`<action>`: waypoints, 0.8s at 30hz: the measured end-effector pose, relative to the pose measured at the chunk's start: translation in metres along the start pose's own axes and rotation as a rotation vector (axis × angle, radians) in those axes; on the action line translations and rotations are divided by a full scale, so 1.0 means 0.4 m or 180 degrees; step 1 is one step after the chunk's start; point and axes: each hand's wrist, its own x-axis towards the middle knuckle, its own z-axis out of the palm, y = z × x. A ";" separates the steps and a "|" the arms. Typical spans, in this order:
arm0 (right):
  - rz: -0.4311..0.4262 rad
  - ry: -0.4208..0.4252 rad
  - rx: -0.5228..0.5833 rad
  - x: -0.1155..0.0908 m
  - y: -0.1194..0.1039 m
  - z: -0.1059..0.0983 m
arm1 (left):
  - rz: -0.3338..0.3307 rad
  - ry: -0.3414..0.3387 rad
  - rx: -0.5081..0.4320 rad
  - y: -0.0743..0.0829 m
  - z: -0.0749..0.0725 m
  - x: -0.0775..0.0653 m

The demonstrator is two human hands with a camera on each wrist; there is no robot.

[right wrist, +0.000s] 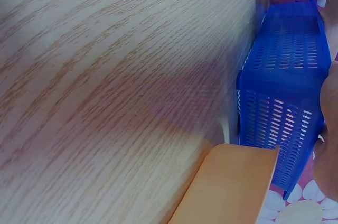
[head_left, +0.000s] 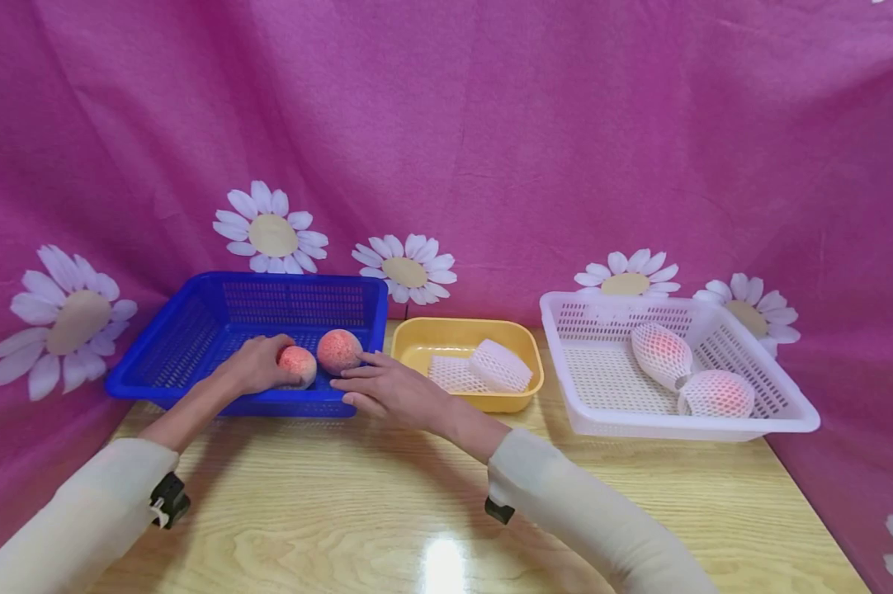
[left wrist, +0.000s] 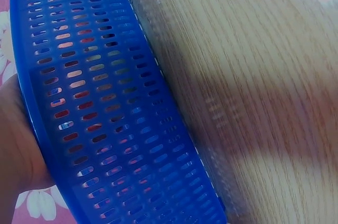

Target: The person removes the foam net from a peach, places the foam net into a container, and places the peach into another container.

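Basket (head_left: 261, 403), blue.
Left hand (head_left: 257, 365) grips left peach (head_left: 300, 365), fingers curled; right hand (head_left: 402, 393), fingers extended, empty, lies just right of right peach (head_left: 338, 352).

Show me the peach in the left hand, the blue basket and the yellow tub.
Held peach (head_left: 300, 366): head view, the uncovered side.
Blue basket (head_left: 290, 304): head view, inside of back wall.
Yellow tub (head_left: 494, 403): head view, front wall.
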 end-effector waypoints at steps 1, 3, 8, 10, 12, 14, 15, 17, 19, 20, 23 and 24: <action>0.0007 -0.0008 -0.0019 0.000 0.000 0.000 | 0.0013 -0.0007 0.0001 0.001 0.000 0.000; 0.0012 -0.0009 -0.0025 0.001 -0.001 -0.001 | 0.0026 -0.0025 -0.0002 0.001 -0.001 0.000; 0.0028 -0.0007 -0.0045 0.001 -0.002 -0.002 | 0.0047 -0.0063 0.0006 0.002 -0.002 0.002; 0.0042 -0.0010 -0.0064 0.001 -0.003 -0.002 | 0.0051 -0.0079 -0.0006 0.002 -0.002 0.003; 0.0057 -0.0019 -0.0074 0.001 -0.004 -0.002 | 0.0062 -0.0080 -0.0021 0.000 -0.001 0.002; 0.0060 -0.0027 -0.0067 0.001 -0.004 -0.002 | 0.0058 -0.0101 -0.0054 0.000 -0.001 0.001; 0.0063 -0.0032 -0.0059 0.001 -0.004 -0.002 | 0.0054 -0.0120 -0.0067 0.001 -0.002 0.000; 0.0084 -0.0053 -0.0028 0.001 -0.004 -0.003 | 0.0056 -0.0155 -0.0079 0.002 -0.004 0.002; 0.0101 -0.0070 -0.0002 0.001 -0.003 -0.003 | 0.0048 -0.0211 -0.0081 0.003 -0.005 0.004; 0.0113 -0.0082 0.0005 0.002 -0.003 -0.003 | 0.0054 -0.0240 -0.0069 0.004 -0.006 0.005; 0.0137 -0.0102 0.0015 0.002 -0.003 -0.003 | 0.0075 -0.0316 -0.0033 0.005 -0.007 0.010; 0.0136 -0.0108 0.0014 0.002 -0.003 -0.004 | 0.0082 -0.0338 -0.0018 0.004 -0.007 0.012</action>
